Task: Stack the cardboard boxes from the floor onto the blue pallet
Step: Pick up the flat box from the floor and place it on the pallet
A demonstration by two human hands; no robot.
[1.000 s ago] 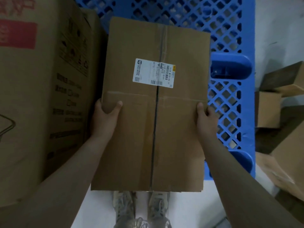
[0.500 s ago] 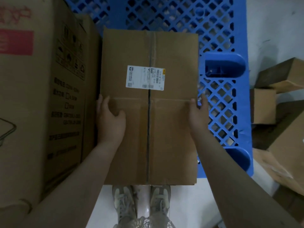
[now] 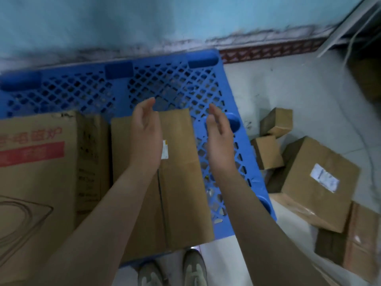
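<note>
A plain cardboard box [image 3: 181,182] with a white label lies flat on the blue pallet [image 3: 165,85], beside a large printed carton [image 3: 37,172] at the left. My left hand [image 3: 145,137] hovers above the box, fingers straight, holding nothing. My right hand [image 3: 221,137] is raised over the pallet's right side, also empty with fingers straight. Several cardboard boxes lie on the floor to the right: a big labelled one [image 3: 321,182], two small ones [image 3: 269,151] [image 3: 277,121], and a dark one [image 3: 350,244].
A pale blue wall [image 3: 165,21] with a dark red skirting runs behind the pallet. White tiled floor [image 3: 288,85] lies to the right. My shoes [image 3: 193,269] stand at the pallet's near edge. The far half of the pallet carries no boxes.
Both hands let go of the labelled box and lifted off it; it now rests on the pallet. The view has tilted up toward the wall and the floor boxes.
</note>
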